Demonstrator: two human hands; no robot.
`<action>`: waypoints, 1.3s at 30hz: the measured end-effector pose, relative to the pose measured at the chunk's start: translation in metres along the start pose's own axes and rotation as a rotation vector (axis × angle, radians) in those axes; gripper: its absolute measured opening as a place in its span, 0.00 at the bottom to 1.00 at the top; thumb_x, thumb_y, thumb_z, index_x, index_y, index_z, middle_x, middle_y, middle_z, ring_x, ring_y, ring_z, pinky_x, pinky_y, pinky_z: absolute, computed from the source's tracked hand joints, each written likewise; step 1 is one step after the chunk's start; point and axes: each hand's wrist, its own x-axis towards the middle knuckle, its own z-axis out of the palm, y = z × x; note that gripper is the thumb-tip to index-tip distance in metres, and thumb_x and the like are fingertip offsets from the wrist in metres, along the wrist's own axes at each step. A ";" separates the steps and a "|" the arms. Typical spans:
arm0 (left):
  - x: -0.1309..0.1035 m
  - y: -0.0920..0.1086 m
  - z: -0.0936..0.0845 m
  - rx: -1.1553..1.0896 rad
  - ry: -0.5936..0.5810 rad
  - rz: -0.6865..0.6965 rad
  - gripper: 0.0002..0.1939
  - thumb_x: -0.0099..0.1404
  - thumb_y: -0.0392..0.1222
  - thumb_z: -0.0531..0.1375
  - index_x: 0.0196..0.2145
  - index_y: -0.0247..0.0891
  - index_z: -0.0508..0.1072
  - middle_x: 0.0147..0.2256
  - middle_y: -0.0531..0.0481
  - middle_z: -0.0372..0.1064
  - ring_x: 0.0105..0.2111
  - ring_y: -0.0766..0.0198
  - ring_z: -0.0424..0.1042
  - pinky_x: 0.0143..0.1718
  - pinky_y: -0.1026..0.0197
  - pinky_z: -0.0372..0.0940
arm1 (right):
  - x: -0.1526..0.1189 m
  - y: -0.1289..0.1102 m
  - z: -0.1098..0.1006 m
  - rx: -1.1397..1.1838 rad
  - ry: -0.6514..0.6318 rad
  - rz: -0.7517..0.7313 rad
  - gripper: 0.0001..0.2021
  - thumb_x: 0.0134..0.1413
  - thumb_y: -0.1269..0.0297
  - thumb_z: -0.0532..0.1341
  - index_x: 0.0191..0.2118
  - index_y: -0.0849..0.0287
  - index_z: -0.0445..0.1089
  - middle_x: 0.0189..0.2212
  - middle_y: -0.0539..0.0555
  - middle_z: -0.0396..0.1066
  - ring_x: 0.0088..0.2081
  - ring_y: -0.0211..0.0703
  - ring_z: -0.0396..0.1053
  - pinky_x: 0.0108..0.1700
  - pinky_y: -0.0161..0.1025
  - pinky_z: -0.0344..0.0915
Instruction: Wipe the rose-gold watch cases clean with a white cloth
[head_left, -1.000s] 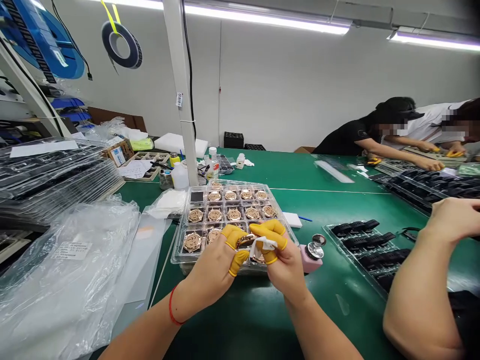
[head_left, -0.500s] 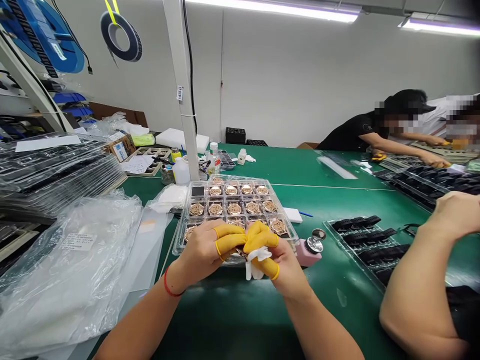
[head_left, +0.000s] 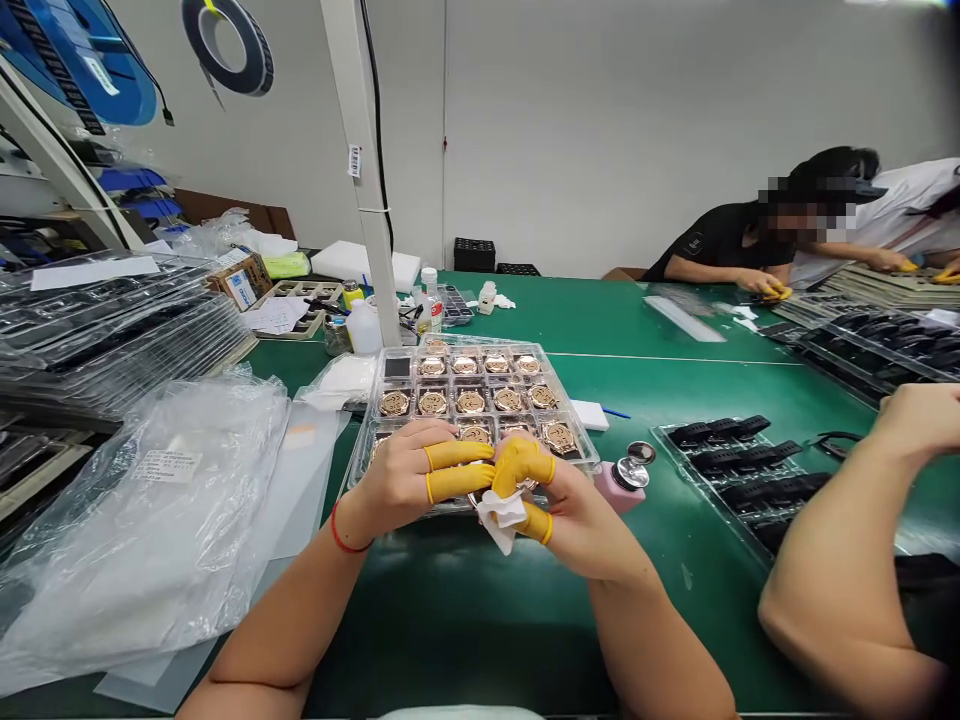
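Observation:
My left hand [head_left: 420, 470], with yellow finger cots and a red string at the wrist, is closed on a small round watch case [head_left: 478, 494], mostly hidden by the fingers. My right hand [head_left: 559, 500], also in yellow finger cots, pinches a crumpled white wipe [head_left: 501, 518] against that case. Just beyond both hands is a clear plastic tray [head_left: 360, 440] with rows of rose-gold watch cases [head_left: 470, 401] in its compartments. A pink pump bottle [head_left: 624, 478] with a metal top stands right of the tray.
To the left lie plastic bags [head_left: 172, 520] and stacked clear trays [head_left: 112, 340]. A white post [head_left: 367, 180] rises behind the tray. On the right are a tray of black straps [head_left: 739, 470] and a neighbour's bent arm [head_left: 840, 560]. Another person [head_left: 720, 245] works farther back.
My view has tilted down slightly. The right fingers and the white wipe have shifted a little against the watch case. The co-worker at the back has drawn a hand closer.

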 end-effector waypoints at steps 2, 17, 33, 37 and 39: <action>0.002 0.001 0.003 -0.103 0.045 -0.019 0.10 0.71 0.38 0.53 0.43 0.41 0.73 0.40 0.47 0.78 0.39 0.63 0.74 0.47 0.55 0.69 | -0.002 0.002 -0.004 0.096 -0.020 0.003 0.07 0.59 0.56 0.61 0.35 0.53 0.68 0.33 0.52 0.67 0.37 0.43 0.65 0.40 0.41 0.65; 0.001 0.020 0.024 -0.237 0.271 -0.298 0.08 0.69 0.43 0.56 0.45 0.40 0.70 0.36 0.47 0.76 0.40 0.60 0.75 0.40 0.57 0.71 | 0.002 0.008 0.011 -0.065 0.247 -0.344 0.17 0.61 0.69 0.57 0.52 0.44 0.71 0.39 0.55 0.68 0.41 0.44 0.69 0.43 0.43 0.69; 0.016 0.041 0.017 -0.597 -0.120 -0.952 0.21 0.72 0.54 0.47 0.33 0.36 0.70 0.28 0.51 0.66 0.27 0.66 0.64 0.30 0.64 0.63 | 0.015 0.019 -0.002 0.651 0.524 0.361 0.15 0.41 0.49 0.71 0.30 0.56 0.75 0.23 0.47 0.69 0.21 0.33 0.62 0.24 0.33 0.63; 0.013 0.043 0.016 -0.827 0.013 -1.163 0.19 0.68 0.54 0.55 0.49 0.40 0.68 0.39 0.49 0.69 0.31 0.67 0.68 0.29 0.66 0.66 | 0.012 0.012 -0.004 0.652 0.264 0.467 0.16 0.37 0.56 0.74 0.32 0.56 0.74 0.25 0.48 0.71 0.24 0.35 0.66 0.26 0.33 0.65; 0.011 0.045 0.015 -0.783 0.061 -1.134 0.20 0.69 0.52 0.56 0.55 0.42 0.65 0.43 0.48 0.70 0.36 0.65 0.71 0.35 0.65 0.67 | 0.011 0.009 0.000 0.592 0.217 0.492 0.17 0.35 0.61 0.75 0.34 0.56 0.74 0.28 0.48 0.72 0.29 0.35 0.68 0.31 0.32 0.67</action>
